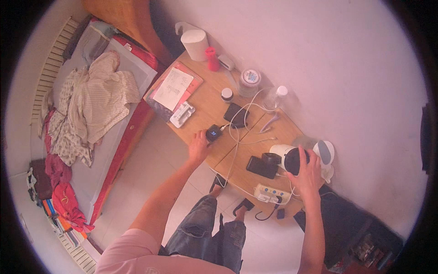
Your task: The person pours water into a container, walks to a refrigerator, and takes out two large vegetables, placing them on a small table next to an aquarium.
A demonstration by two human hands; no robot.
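My left hand (199, 146) is at the near edge of a wooden table, its fingertips and thumb at the side of a small black device (214, 133) with a lit display. A white cable runs from the device's far corner. My right hand (305, 173) spreads over a white cylindrical vessel (281, 151) with a black lid (295, 161) and a black handle (271, 158); the thumb and fingers rest around the lid. Beside it lies a flat black item (261, 167), partly under the handle. Another flat black object (236, 115) lies beyond the device.
A power strip (272, 192) with plugs sits at the table's near right edge. Loose white cables (257, 142) cross the tabletop (208, 102). Along the wall stand a paper roll (195, 44), a lidded jar (249, 84) and a clear bottle (272, 99). A bed (133, 118) holds clothes.
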